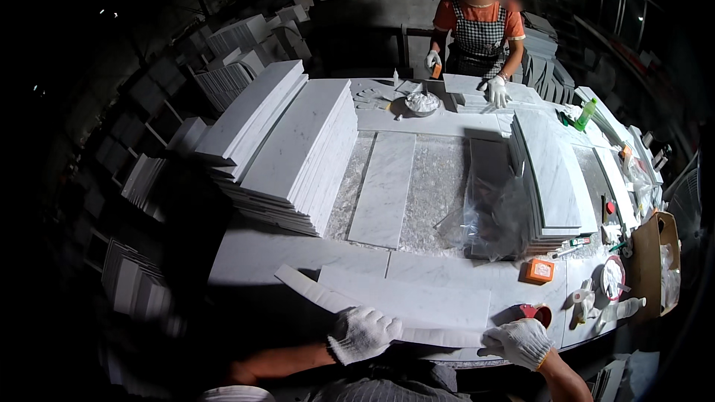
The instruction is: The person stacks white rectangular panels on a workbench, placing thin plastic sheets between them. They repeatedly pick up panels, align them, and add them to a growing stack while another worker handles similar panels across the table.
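Observation:
A long white strip (439,337), bent and flexible-looking, runs across the front of the worktable; I cannot make out its material. My left hand (363,333), in a white knit glove, is closed around the strip's middle, and a loose end rises to the left beyond it. At the right end, my gloved right hand (523,342) pinches the strip between thumb and fingers. Just behind the strip lies a white marble slab (417,299) with faint grey veins. A red and brown round roll or cup (538,316) sits beside my right hand.
Tall stacks of marble slabs stand at left (298,149) and right (547,171). Clear plastic wrap (495,212) lies between them. An orange box (540,271), a bowl (613,278) and a cardboard box (655,260) are at right. Across the table, a co-worker (480,37) touches a slab.

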